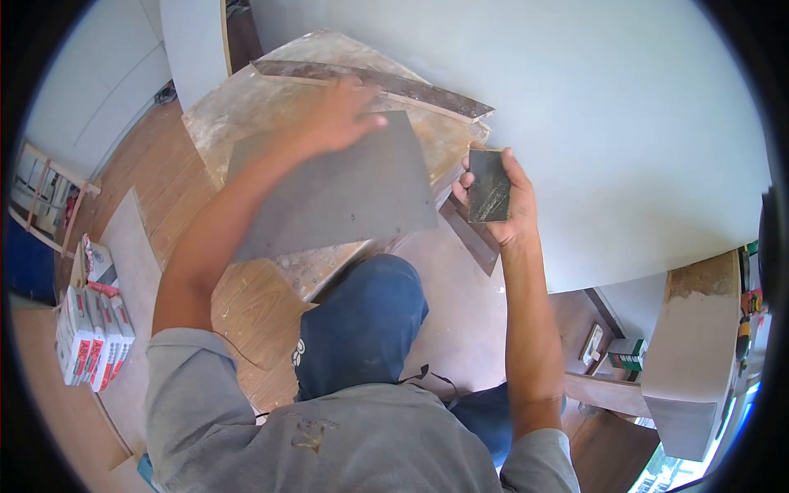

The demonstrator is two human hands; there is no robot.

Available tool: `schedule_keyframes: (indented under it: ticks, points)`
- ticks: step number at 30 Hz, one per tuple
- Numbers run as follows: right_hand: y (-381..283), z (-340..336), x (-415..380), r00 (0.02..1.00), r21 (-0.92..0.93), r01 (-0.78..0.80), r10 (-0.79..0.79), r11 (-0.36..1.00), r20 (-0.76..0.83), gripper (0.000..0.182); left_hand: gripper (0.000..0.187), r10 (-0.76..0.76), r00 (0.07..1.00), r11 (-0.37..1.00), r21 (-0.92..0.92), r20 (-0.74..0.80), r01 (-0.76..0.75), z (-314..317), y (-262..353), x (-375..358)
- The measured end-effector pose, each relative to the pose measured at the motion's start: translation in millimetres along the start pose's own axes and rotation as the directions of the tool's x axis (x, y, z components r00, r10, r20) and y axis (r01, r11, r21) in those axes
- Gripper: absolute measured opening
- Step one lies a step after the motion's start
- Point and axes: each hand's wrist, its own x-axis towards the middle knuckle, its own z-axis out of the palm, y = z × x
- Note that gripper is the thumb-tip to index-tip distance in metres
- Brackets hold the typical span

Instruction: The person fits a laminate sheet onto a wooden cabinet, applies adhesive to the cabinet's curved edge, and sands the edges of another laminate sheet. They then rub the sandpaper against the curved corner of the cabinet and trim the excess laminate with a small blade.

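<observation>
My left hand [349, 117] reaches across a grey rectangular sheet [329, 197], thumb stretched out and fingers slightly blurred over a long dark strip [411, 94]. The strip lies along the far side of a stained board [222, 119]. To the right, my right hand [519, 201] grips a small dark rectangular piece [490, 187], its scuffed face turned up. The grey sheet rests on the board and hangs past its near edge, close to my knee [362, 320]. Another dark strip [470, 238] slopes down below the right hand.
A large pale panel [641, 140] rises on the right. White packages with red lettering [94, 337] are stacked at the left on the wooden floor [140, 164]. A green box [627, 353] sits at the lower right beside a pale board [690, 345].
</observation>
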Motion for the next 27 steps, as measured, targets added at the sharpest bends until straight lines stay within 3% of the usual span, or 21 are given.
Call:
schedule_keyframes:
  ticks: [1, 3, 5, 7, 9, 10, 11, 12, 14, 16, 17, 18, 20, 22, 23, 25, 26, 27]
  points:
    - [-0.1, 2.9, -0.2, 1.0, -0.001, 0.001, -0.001, 1.0, -0.002, 0.05, 0.092, 0.017, 0.999, 0.994, -0.109, 0.032, -0.014, 3.7, 22.5, -13.3]
    - [-0.7, 5.1, 0.2, 0.992, -0.033, -0.01, 0.005, 0.999, -0.13, 0.04, 0.1, 0.065, 0.979, 0.997, -0.049, 0.194, -0.056, -17.9, 87.0, -65.5]
    - [-3.3, 4.4, 0.6, 0.991, -0.107, 0.035, -0.048, 0.994, -0.124, 0.038, 0.098, 0.071, 0.949, 0.992, 0.081, 0.307, -0.1, -17.3, 124.2, -100.3]
    - [-1.7, 7.2, -0.9, 0.99, -0.184, 0.073, -0.093, 0.98, -0.103, 0.036, 0.095, 0.077, 0.94, 0.992, 0.069, 0.333, -0.106, -2.3, 124.8, -103.3]
    - [4.3, 15.7, 0.2, 0.959, -0.447, 0.226, -0.278, 0.866, -0.052, 0.028, 0.093, 0.079, 0.933, 0.992, 0.063, 0.351, -0.108, 9.6, 120.2, -109.0]
    - [4.8, 21.4, 2.1, 0.959, -0.448, 0.227, -0.279, 0.865, -0.052, 0.028, 0.086, 0.151, 0.943, 0.987, 0.004, 0.296, -0.16, 12.2, 113.9, -118.9]
    - [4.0, 28.0, 6.2, 0.816, -0.764, 0.487, -0.532, 0.423, 0.226, 0.025, 0.08, 0.219, 0.946, 0.976, -0.055, 0.24, -0.212, 13.9, 105.1, -129.1]
    - [3.3, 37.1, 7.9, 0.604, -0.791, 0.588, -0.559, -0.169, 0.568, 0.023, 0.08, 0.216, 0.946, 0.976, -0.055, 0.24, -0.209, 9.4, 89.8, -137.3]
    - [1.2, 51.6, 15.9, 0.63, -0.788, 0.591, -0.511, -0.172, 0.584, 0.023, 0.071, 0.346, 0.909, 0.928, -0.227, 0.233, -0.296, -8.2, 57.5, -147.1]
    - [7.9, 45.9, 44.5, 0.5, -0.565, 0.648, -0.274, -0.51, 0.821, 0.028, 0.067, 0.299, 0.92, 0.936, -0.267, 0.255, -0.23, -29.9, 53.5, -152.0]
    - [12.7, 45.0, 57.1, 0.515, -0.512, 0.649, -0.171, -0.563, 0.84, 0.028, 0.063, 0.258, 0.924, 0.934, -0.317, 0.281, -0.165, -35.3, 52.4, -156.5]
    - [21.9, 41.2, 67.7, 0.515, -0.513, 0.654, -0.17, -0.556, 0.84, 0.028, 0.063, 0.251, 0.925, 0.936, -0.315, 0.286, -0.157, -32.0, 49.6, -153.2]
    - [39.6, 29.5, 85.9, 0.431, -0.355, 0.669, -0.048, -0.653, 0.901, 0.024, 0.06, 0.155, 0.97, 0.939, -0.334, 0.189, -0.085, -16.6, 42.1, -129.0]
    - [52.2, 23.7, 79.3, 0.496, -0.368, 0.664, 0.016, -0.651, 0.868, 0.025, 0.059, 0.132, 0.971, 0.964, -0.253, 0.202, -0.078, 1.3, 37.7, -115.5]
    - [58.7, 20.7, 69.3, 0.543, -0.432, 0.689, 0.02, -0.582, 0.839, 0.026, 0.057, 0.111, 0.972, 0.984, -0.163, 0.206, -0.077, 9.2, 34.8, -110.8]
    - [65.8, 20.3, 41.0, 0.644, -0.522, 0.697, 0.11, -0.492, 0.757, 0.027, 0.057, 0.107, 0.982, 0.984, -0.16, 0.155, -0.082, 21.8, 33.1, -113.2]
    - [71.9, 22.6, 17.5, 0.654, -0.531, 0.693, 0.115, -0.488, 0.748, 0.027, 0.056, 0.106, 0.988, 0.986, -0.141, 0.11, -0.09, 27.5, 32.6, -116.2]
    - [78.2, 26.8, -5.8, 0.597, -0.494, 0.732, 0.092, -0.469, 0.797, 0.026, 0.056, 0.106, 0.988, 0.985, -0.147, 0.115, -0.089, 30.2, 32.3, -117.1]
